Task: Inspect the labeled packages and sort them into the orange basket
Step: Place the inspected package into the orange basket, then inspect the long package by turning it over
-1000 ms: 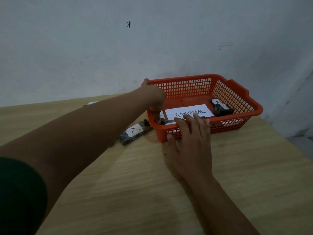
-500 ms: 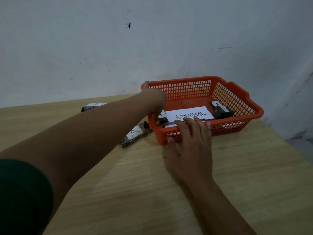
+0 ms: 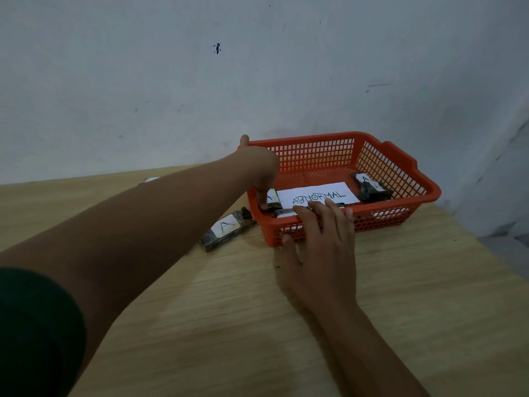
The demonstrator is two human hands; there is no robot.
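Observation:
The orange basket [image 3: 400, 167] stands on the wooden table near the wall, with a white paper reading ABNORMAL [image 3: 317, 196] on its floor. My left hand [image 3: 260, 170] reaches over the basket's left rim and its fingertips pinch a dark package with a white label [image 3: 273, 200] at the inner left corner. My right hand [image 3: 320, 245] lies flat against the basket's front wall, fingers straight over the rim. Two dark labeled packages [image 3: 370, 187] lie in the basket's right end. Another package marked A [image 3: 226, 228] lies on the table just left of the basket.
A further package [image 3: 148, 180] peeks out behind my left forearm near the table's back edge. A plain grey wall rises right behind the basket. The table's right edge [image 3: 486, 253] drops off close to the basket's right end.
My left hand has lowered the package a little deeper into the basket's left corner. My right hand stays on the front wall.

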